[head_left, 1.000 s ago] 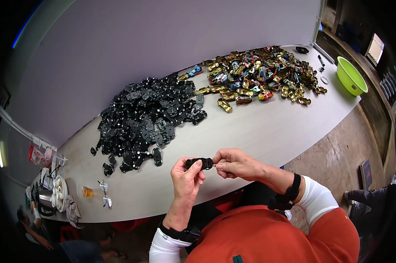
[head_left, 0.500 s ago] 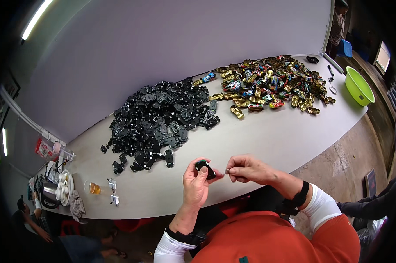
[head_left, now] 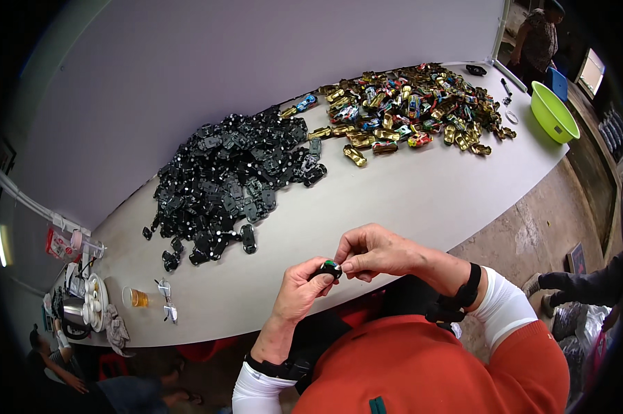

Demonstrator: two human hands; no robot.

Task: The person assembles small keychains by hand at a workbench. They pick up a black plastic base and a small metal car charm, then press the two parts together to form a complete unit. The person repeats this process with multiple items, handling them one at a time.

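A small black toy car part (head_left: 329,270) with a green patch is gripped between the thumb and fingers of my left hand (head_left: 298,290), above the near edge of the table. My right hand (head_left: 379,252) is closed in a pinch right at the part's right end; whatever its fingertips hold, if anything, is too small to make out. Beyond my hands lies a big heap of black toy car bases (head_left: 218,183). To its right spreads a pile of gold and multicoloured toy car bodies (head_left: 422,114).
A cup of amber drink (head_left: 139,299) and eyeglasses (head_left: 165,300) sit at the left. Past them are a tray of small cups (head_left: 95,303), a kettle (head_left: 74,314) and a cloth (head_left: 116,328). A green basin (head_left: 554,114) stands at the right end. Other people are nearby.
My right hand has come left to meet the toy car part, which my left hand has turned. The view has shifted, so the piles sit higher and further left.
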